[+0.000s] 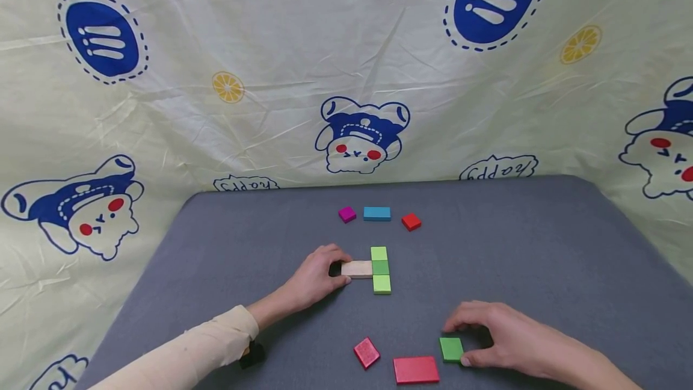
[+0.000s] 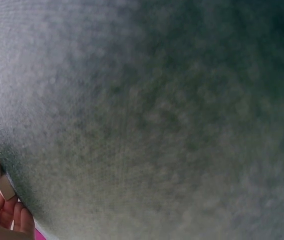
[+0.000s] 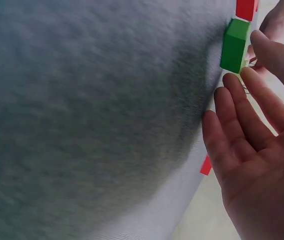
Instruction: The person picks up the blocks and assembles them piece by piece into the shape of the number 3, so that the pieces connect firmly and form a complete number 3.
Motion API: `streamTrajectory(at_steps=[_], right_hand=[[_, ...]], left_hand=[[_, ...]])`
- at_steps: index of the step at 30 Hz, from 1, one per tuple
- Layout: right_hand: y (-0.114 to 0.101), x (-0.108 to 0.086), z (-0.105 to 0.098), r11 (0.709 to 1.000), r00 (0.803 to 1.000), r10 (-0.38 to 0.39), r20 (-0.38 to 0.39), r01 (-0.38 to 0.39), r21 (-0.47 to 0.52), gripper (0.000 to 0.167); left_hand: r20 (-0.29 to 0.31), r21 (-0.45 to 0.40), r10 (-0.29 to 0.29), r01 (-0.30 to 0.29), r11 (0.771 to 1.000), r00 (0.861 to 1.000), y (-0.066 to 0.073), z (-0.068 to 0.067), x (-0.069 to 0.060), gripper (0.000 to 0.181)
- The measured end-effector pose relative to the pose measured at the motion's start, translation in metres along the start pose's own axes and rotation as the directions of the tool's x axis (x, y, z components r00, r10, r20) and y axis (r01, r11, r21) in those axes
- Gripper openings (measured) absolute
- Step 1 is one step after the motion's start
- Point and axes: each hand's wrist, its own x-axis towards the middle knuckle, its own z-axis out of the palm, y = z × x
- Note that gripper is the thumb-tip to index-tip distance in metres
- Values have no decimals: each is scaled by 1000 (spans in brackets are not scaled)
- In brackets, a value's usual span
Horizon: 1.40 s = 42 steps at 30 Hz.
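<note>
A plain wooden block (image 1: pixel 357 269) lies flat on the grey table. My left hand (image 1: pixel 319 275) pinches its left end between thumb and fingers; the left wrist view shows the wooden block (image 2: pixel 5 187) between them. Its right end meets a column of three small squares: a light green block (image 1: pixel 379 253), a darker green block (image 1: pixel 381 267) and another light green block (image 1: pixel 382 284). Toward the front right, my right hand (image 1: pixel 503 339) spreads thumb and fingers around a green block (image 1: pixel 451 349). The thumb is at its near corner, while the fingers look extended in the right wrist view.
Behind the column lie a magenta block (image 1: pixel 347 214), a blue block (image 1: pixel 376 213) and a red block (image 1: pixel 411 221). Near the front are a tilted pinkish-red block (image 1: pixel 367 352) and a larger red rectangular block (image 1: pixel 416 370). A printed cloth (image 1: pixel 281 137) hangs beyond the table (image 1: pixel 260 227).
</note>
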Motion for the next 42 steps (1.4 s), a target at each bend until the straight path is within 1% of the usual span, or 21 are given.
streamTrajectory(at_steps=[3,6,9,11,19,24,28,31,34,37,42], right_hand=[[4,-2,4,998,998,-62,-29,62,-24,31],[8,-2,7,991,990,-125,-59,122,-55,32],[10,-2,10,984,983,-166,-76,160,-72,32],[11,-2,11,983,981,-175,-79,169,-70,31],[6,4,9,991,989,-121,-82,115,-72,26],[-4,13,6,998,998,-26,-51,23,-55,25],[-12,20,6,994,998,37,-48,-41,-101,26],[-16,26,7,987,997,51,-52,-58,-148,26],[-20,32,8,984,997,57,-57,-66,-165,27],[-23,37,10,983,995,59,-76,-71,-168,26],[-28,47,14,981,990,106,-98,-120,-153,27]], left_hand=[[1,3,-2,2,1000,1000,0,0,0,30],[-2,5,3,-3,1000,1000,0,0,1,30],[-1,4,2,-2,1000,1000,0,1,1,29],[3,2,-3,3,1000,1000,0,1,1,30],[2,0,-4,4,1000,1000,-2,2,0,30],[3,-3,-5,5,1000,1000,-3,3,-1,30],[0,-8,-7,7,1000,1000,-3,3,0,30],[-2,-7,-4,4,1000,1000,-3,3,0,29],[-6,-3,5,-5,1000,1000,-2,3,0,28],[-8,-2,8,-8,1000,1000,-2,2,-1,28],[-5,-7,3,-3,1000,1000,-2,1,-1,27]])
